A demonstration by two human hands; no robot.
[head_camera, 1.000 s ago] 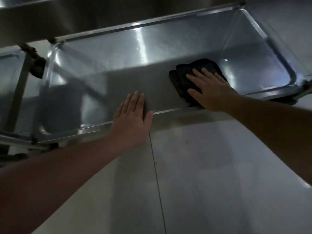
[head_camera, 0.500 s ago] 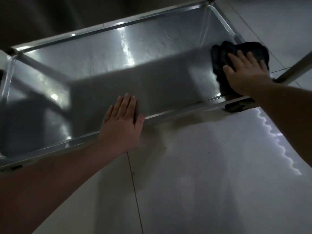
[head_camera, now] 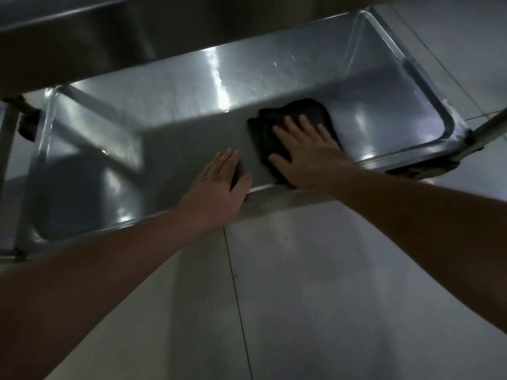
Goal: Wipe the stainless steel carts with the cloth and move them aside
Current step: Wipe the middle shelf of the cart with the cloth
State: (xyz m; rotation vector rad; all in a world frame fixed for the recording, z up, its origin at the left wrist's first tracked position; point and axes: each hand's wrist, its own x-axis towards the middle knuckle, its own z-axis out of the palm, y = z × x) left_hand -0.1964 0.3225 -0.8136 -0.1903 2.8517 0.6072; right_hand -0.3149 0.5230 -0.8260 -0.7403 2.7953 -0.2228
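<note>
A stainless steel cart's lower tray [head_camera: 301, 69] fills the upper half of the head view, shiny with raised rims. A dark folded cloth [head_camera: 296, 113] lies on the tray floor near its front rim, right of centre. My right hand [head_camera: 304, 152] presses flat on the cloth, fingers spread, palm over the front rim. My left hand [head_camera: 219, 187] rests flat on the front rim just left of it, fingers together, holding nothing.
An upper steel shelf [head_camera: 82, 31] overhangs the tray at the top left. A cart leg and wheel [head_camera: 466, 152] stand at the tray's right corner, another post [head_camera: 11, 149] at the left. Pale tiled floor [head_camera: 301, 297] lies below.
My right hand slid the cloth out to the tray's right corner, then back left toward the centre. My left hand stayed on the front rim.
</note>
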